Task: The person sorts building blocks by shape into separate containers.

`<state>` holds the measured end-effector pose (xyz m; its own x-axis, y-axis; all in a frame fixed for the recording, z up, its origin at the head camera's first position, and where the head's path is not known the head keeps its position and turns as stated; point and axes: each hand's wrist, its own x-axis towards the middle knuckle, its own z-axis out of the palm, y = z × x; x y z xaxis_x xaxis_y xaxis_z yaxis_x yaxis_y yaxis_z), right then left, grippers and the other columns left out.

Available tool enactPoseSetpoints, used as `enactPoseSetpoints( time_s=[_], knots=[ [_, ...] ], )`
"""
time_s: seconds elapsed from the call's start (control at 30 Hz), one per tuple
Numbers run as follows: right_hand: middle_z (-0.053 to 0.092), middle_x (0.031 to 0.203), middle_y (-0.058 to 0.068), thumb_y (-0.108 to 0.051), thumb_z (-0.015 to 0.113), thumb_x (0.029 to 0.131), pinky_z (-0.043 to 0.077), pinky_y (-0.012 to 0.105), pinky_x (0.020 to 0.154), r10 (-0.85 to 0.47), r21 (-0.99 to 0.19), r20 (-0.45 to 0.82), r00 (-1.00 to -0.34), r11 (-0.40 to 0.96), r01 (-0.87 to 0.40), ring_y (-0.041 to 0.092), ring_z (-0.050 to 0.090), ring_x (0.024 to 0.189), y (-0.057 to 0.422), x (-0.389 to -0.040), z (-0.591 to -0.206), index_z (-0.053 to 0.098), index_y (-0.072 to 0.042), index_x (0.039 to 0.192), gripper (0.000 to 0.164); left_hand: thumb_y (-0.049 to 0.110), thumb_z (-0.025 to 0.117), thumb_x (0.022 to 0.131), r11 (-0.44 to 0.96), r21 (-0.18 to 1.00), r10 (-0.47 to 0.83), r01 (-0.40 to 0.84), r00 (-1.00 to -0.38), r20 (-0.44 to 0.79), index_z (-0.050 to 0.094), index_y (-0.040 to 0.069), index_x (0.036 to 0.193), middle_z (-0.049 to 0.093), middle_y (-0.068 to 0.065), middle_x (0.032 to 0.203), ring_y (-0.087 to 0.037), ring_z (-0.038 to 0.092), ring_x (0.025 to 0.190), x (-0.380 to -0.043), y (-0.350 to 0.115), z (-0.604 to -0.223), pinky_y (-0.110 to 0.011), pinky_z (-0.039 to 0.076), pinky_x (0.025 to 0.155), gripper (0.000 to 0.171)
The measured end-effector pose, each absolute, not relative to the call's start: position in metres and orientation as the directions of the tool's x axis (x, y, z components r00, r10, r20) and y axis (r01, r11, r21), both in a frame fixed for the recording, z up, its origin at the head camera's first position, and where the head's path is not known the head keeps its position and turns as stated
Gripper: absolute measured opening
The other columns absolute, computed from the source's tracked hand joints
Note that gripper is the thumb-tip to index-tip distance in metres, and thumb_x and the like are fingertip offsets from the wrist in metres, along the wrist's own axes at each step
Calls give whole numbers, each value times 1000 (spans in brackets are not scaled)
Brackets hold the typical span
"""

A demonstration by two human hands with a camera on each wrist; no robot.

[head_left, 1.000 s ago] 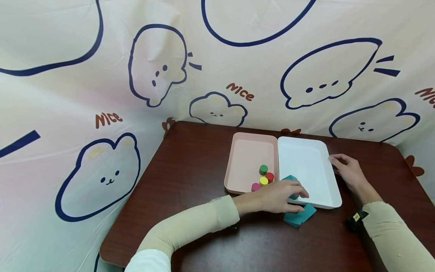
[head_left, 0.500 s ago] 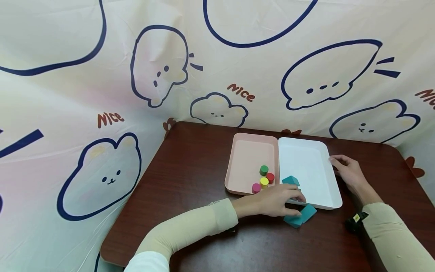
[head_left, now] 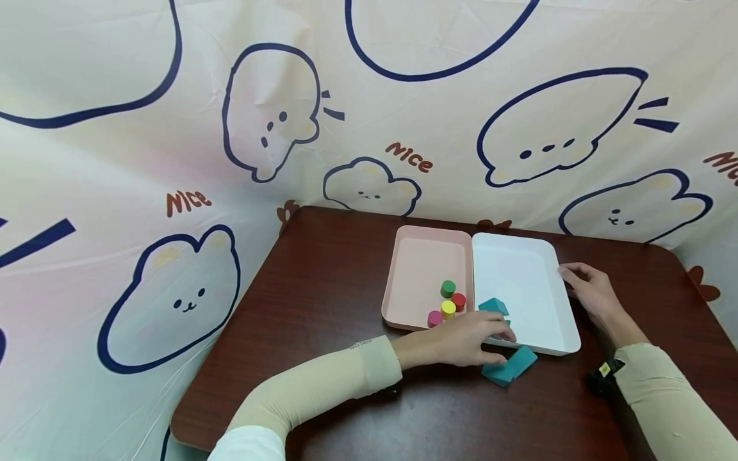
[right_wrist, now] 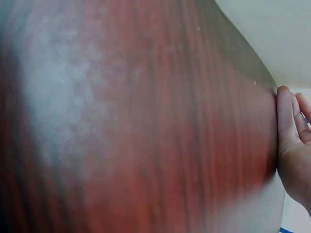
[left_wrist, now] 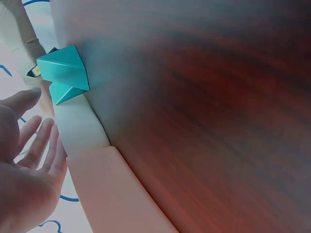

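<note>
My left hand [head_left: 466, 338] reaches over the near left corner of the white tray [head_left: 536, 294], fingers loosely bent and holding nothing. Just beyond its fingertips, inside the tray, sits a teal block [head_left: 493, 306], partly hidden by the hand. Outside the near wall, two teal wedge-like blocks [head_left: 523, 362] lie on the table, close to the thumb. The left wrist view shows these teal pieces [left_wrist: 65, 70] past the spread thumb and fingers. At the tray's right side my right hand [head_left: 594, 291] touches the rim; its fingers [right_wrist: 285, 109] look straight in the right wrist view.
A pink tray [head_left: 415, 250] stands against the white one on its left. In it are a green cylinder [head_left: 448, 289], a red one [head_left: 459, 301], a yellow one [head_left: 448, 310] and a magenta one [head_left: 435, 319]. The dark wooden table [head_left: 323, 288] meets a patterned curtain at the back.
My left hand has drawn slightly back to the left from over the white tray, uncovering more of the teal block inside. The right hand stays at the rim.
</note>
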<state>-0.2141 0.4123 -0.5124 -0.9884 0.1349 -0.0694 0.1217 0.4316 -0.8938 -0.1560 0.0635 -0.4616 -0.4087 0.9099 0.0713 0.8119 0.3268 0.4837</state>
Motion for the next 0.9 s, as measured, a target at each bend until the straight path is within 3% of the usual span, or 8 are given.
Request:
enactPoseSetpoints(
  time_s=[0.23, 0.63, 0.9],
  knots=[
    [55, 131, 7, -47, 54, 110, 58, 16, 75, 148, -891, -73, -986, 435, 131, -4, 61, 92, 412, -213, -516, 56, 3, 140, 59, 37, 76, 100, 338, 472, 911, 814, -408, 52, 70, 17, 136, 63, 10, 126, 0, 59, 112, -156, 64, -462, -1, 41, 89, 42],
    [55, 129, 2, -47, 54, 110, 58, 17, 75, 134, -893, -63, -989, 435, 116, -4, 61, 93, 413, -214, -514, 56, 2, 139, 57, 41, 76, 100, 296, 478, 919, 827, -383, 94, 71, 17, 134, 64, 13, 128, 8, 50, 112, -154, 65, -464, -2, 39, 96, 43],
    [55, 125, -4, -47, 55, 109, 58, 16, 76, 135, -895, -67, -989, 430, 119, -5, 61, 92, 414, -215, -513, 58, 0, 138, 56, 39, 79, 97, 211, 511, 943, 833, -312, 119, 70, 13, 135, 64, 8, 129, 3, 58, 116, -151, 66, -464, -1, 37, 99, 46]
  ],
)
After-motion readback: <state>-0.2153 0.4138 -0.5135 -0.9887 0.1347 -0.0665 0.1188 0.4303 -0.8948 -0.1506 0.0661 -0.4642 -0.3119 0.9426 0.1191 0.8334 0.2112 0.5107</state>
